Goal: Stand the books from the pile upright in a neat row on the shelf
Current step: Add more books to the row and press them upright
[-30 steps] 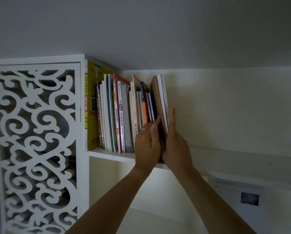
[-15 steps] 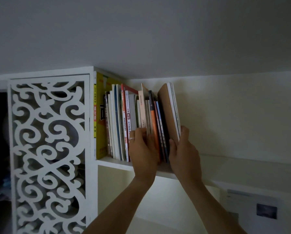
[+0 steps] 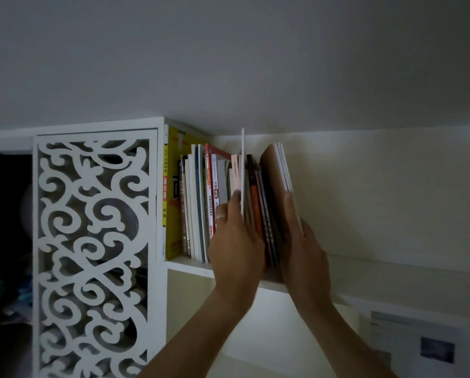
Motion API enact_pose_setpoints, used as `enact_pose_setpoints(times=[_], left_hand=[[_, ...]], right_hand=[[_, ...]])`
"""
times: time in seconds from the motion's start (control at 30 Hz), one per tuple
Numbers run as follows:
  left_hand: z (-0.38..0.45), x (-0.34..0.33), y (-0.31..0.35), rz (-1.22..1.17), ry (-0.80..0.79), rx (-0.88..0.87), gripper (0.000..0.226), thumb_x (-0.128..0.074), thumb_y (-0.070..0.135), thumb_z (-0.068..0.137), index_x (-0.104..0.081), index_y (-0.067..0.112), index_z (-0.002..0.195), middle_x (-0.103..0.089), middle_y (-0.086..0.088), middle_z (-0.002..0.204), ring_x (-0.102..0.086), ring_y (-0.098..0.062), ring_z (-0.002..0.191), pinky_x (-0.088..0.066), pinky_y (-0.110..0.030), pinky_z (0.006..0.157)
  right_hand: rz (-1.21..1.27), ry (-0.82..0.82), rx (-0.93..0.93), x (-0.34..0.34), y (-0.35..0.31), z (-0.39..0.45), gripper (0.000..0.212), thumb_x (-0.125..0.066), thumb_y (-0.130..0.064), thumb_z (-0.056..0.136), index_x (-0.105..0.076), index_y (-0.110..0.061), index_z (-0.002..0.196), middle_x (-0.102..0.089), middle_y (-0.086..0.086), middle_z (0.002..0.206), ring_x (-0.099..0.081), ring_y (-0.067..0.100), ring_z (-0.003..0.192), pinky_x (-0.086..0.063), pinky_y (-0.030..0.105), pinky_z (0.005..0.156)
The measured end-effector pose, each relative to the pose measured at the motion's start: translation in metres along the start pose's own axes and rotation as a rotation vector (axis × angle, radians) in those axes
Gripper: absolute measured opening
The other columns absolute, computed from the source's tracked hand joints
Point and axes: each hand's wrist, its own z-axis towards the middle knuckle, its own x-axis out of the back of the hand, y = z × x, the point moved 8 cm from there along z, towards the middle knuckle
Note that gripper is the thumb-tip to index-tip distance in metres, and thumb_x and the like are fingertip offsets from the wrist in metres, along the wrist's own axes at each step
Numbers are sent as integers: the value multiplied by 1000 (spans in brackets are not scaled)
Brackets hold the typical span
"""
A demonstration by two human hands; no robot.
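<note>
A row of books stands upright on the white shelf, starting with a tall yellow book at the left end. My left hand reaches into the middle of the row and pinches a thin white book, which sticks up above its neighbours. My right hand grips the lower part of a brown-covered book at the row's right end. That book leans to the right. Orange and dark spines show between my hands.
A white carved lattice panel closes the cabinet to the left of the books. The ceiling hangs just above the book tops. The shelf board runs on to the right. A sheet with a dark picture hangs lower right.
My left hand has gone deeper into the row and the thin white book has risen above the others. My right hand slid down the brown book, which now leans further right.
</note>
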Motion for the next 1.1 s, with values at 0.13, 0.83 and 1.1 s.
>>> enact_pose_setpoints(times=[0.13,0.83,1.1], left_hand=[[-24,33,52,-53,117,-181,57,-26,43,104,-37,21,155,-48,-6,145,-68,-12,87,-63,-22,65],[-43,-2,31,-290,156,-204,48,-53,5,102,-44,16,147,-51,-7,145,-45,17,128,-45,-2,96],[-3,-67,-4,-350,19,-30,32,-47,34,108,-41,24,137,-55,12,121,-60,12,88,-48,-2,70]], right_hand=[[-123,21,107,-1,1,-4,70,-35,-67,98,-20,-40,160,-53,3,143,-67,17,108,-49,19,86],[-92,92,48,1,18,0,66,-66,-31,100,-32,-36,156,-61,0,123,-62,2,85,-42,2,73],[-34,81,2,-2,19,1,59,-44,-44,105,-21,-44,159,-51,1,146,-60,10,112,-50,25,92]])
